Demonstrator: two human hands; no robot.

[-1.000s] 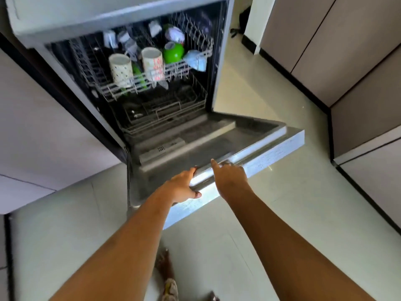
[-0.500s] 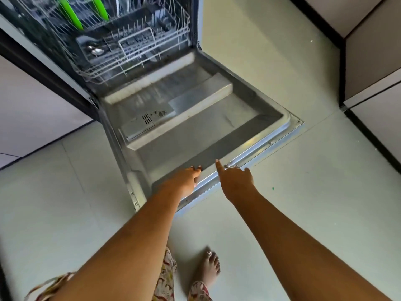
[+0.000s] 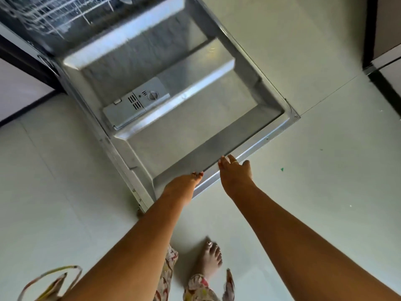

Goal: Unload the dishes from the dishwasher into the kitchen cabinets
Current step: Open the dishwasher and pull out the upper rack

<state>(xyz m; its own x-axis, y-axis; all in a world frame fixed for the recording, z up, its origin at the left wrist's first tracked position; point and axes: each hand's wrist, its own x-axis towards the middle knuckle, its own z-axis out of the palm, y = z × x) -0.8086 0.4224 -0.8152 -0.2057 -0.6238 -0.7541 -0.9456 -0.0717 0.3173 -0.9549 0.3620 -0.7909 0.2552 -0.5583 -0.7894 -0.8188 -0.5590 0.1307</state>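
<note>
Where the view began at far left, a pale cabinet (image 3: 17, 92) with a dark base strip met the floor (image 3: 54, 170). Low left corner: a thin yellow loop (image 3: 46, 279), blurred, couldn't identify it.

Top left: dishwasher (image 3: 95, 33) tub open, white wire rack (image 3: 54, 16) inside, too blurred to tell any dishes in it. Door (image 3: 195, 118) lay folded down flat in front of the tub, steel inner face up, spanning the centre. Dispenser (image 3: 135, 104) sat on the door's left half, round cap beside the vent slots.

Left hand (image 3: 184, 185) was at the door's near edge, left of its midpoint. Fingers were fairly straight and close together, red-nailed tips resting on the rim, thumb out of sight. It held nothing.

Below, between the forearms: patterned trousers (image 3: 169, 279) and one bare foot (image 3: 211, 257) on the floor.

Right hand (image 3: 235, 177) was just beside the left one, over the same edge. Palm was down, fingers straight and spread, thumb out to the right, a ring (image 3: 235, 162) on one finger. Tips were at the rim; couldn't tell if they touched. It held nothing.

Right of it: a small green speck (image 3: 281, 169) on the floor, well apart from the door. Far right: more cabinet fronts (image 3: 388, 27) with a dark base strip.
</note>
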